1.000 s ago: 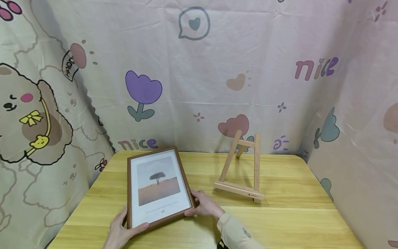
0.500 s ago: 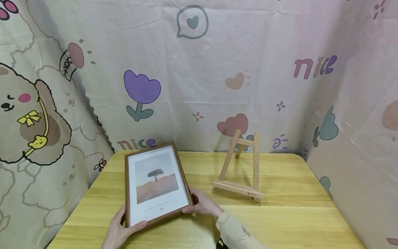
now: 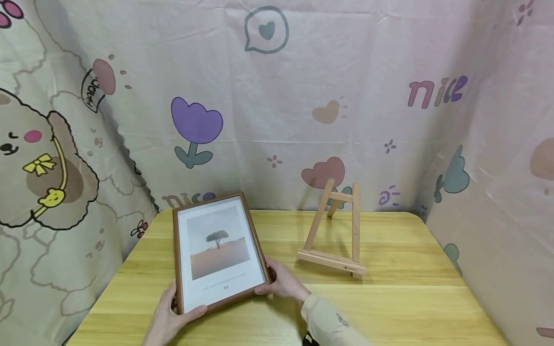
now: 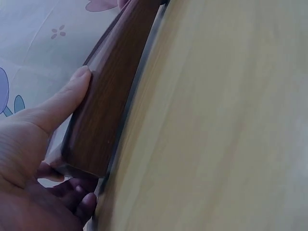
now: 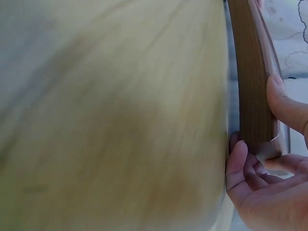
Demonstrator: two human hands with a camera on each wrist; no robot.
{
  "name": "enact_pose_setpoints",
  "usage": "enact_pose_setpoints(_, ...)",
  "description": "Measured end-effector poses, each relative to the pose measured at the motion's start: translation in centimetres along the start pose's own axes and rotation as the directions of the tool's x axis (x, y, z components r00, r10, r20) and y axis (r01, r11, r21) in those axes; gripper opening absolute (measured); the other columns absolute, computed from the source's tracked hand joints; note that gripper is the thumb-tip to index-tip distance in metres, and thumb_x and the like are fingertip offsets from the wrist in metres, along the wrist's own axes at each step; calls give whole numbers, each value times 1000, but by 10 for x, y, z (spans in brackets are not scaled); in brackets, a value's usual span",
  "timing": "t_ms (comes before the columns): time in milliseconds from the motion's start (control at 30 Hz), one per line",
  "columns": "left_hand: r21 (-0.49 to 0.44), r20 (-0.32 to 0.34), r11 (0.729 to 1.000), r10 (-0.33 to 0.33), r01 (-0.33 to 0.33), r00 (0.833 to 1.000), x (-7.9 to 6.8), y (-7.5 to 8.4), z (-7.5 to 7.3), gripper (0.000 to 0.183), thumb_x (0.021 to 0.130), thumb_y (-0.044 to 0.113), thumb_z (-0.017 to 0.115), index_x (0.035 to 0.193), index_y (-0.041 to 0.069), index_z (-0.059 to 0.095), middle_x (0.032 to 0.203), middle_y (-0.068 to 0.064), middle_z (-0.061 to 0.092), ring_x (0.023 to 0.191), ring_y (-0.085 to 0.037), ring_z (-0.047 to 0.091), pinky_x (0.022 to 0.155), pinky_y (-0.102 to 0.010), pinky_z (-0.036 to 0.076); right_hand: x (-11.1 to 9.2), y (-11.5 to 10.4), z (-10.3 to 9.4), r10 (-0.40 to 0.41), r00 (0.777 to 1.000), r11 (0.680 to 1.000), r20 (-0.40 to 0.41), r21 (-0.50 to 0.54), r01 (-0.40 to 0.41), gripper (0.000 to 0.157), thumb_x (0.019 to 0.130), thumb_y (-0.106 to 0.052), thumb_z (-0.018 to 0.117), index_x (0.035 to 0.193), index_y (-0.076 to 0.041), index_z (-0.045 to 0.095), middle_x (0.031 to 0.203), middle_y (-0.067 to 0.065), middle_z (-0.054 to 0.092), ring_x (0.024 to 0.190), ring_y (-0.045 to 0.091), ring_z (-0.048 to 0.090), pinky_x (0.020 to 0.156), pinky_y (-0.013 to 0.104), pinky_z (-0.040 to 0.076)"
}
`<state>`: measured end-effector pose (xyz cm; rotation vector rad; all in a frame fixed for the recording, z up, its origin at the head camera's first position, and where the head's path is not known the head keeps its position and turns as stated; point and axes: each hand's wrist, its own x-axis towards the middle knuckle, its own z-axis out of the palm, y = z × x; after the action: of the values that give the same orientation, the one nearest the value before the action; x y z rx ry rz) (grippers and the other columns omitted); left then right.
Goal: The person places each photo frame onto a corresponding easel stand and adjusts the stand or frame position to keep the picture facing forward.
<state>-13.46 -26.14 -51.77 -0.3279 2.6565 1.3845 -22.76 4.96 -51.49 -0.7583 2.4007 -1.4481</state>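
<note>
Gripping a rectangular picture frame (image 3: pixel 220 259), dark brown and wood-grained, by its near corners with left hand (image 3: pixel 166 315) and right hand (image 3: pixel 285 281); pressing thumbs (image 4: pixel 70 96) to the front, curling fingers (image 5: pixel 236 166) round the corners. Holding it over the left part of the smooth, pale, grained table (image 3: pixel 402 307). Seeing, to the right and apart, a slim A-shaped easel (image 3: pixel 356 226) of light wood; behind, creased printed cloth (image 3: pixel 268 96).

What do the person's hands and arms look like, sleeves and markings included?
The left hand and right hand are bare and ungloved. The right sleeve is cream with a small dark print; beside it, a black item with a yellow mark is only partly visible. No left sleeve is in view.
</note>
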Motion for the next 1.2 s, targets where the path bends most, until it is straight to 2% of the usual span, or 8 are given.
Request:
enact_pose_setpoints(167,13,-34,1000,20,-19,999,-2,2,2,123,83,46,81,161,4,-4,151,-36,26,134,-56,40,105,-60,47,0,-2,0,-11,1000,1000,-19,20,11,97,75,-12,87,157,-8,34,107,11,70,85,9,62,79,23,54)
enact_pose_setpoints(333,42,-70,998,50,-47,996,-4,5,2,126,82,47,82,161,5,-7,153,-36,23,133,-57,41,104,-61,48,0,-5,0,13,999,1000,-44,9,-12,100,75,-12,87,158,-10,32,104,9,68,82,6,60,75,21,54)
enact_pose_setpoints(600,61,-103,997,62,-56,993,-4,11,1,130,79,47,84,160,1,-6,149,-34,28,129,-53,47,101,-57,51,-1,-9,-1,-2,997,1000,-79,-20,0,107,72,-11,89,160,-9,27,112,13,66,85,12,61,76,22,53)
enact_pose_setpoints(900,42,-137,997,70,-65,988,-7,19,2,130,78,47,85,161,4,-7,152,-35,25,130,-50,45,102,-55,50,-4,-12,-5,26,993,997,-117,-70,-34,110,72,-20,90,160,-5,24,122,16,64,87,13,61,77,22,53)
enact_pose_setpoints(1000,34,-146,997,77,-73,986,-6,21,2,130,78,47,85,161,5,-7,153,-34,24,129,-48,46,101,-54,51,-5,-12,-6,24,991,997,-128,-64,-33,110,73,-18,89,160,-5,23,127,18,63,92,21,63,81,29,56)
enact_pose_setpoints(1033,31,-149,997,79,-76,986,-6,21,2,130,78,47,85,161,6,-7,153,-34,25,129,-48,47,101,-54,51,-5,-12,-6,20,990,997,-137,-73,-30,110,73,-19,89,160,-5,23,132,20,61,99,26,65,87,34,57)
enact_pose_setpoints(1100,26,-155,996,86,-83,984,-6,23,3,130,78,47,85,162,8,-7,152,-34,25,128,-47,48,100,-54,51,-7,-12,-6,9,987,995,-158,-94,-24,110,73,-20,90,160,-6,23,143,22,55,116,36,62,101,44,54)
enact_pose_setpoints(1200,23,-170,995,97,-95,981,-6,25,4,130,78,47,85,162,12,-7,152,-33,27,127,-45,48,101,-54,49,-8,-13,-8,-3,983,994,-181,-112,-18,110,73,-21,89,161,-9,23,150,21,49,126,40,57,107,53,48)
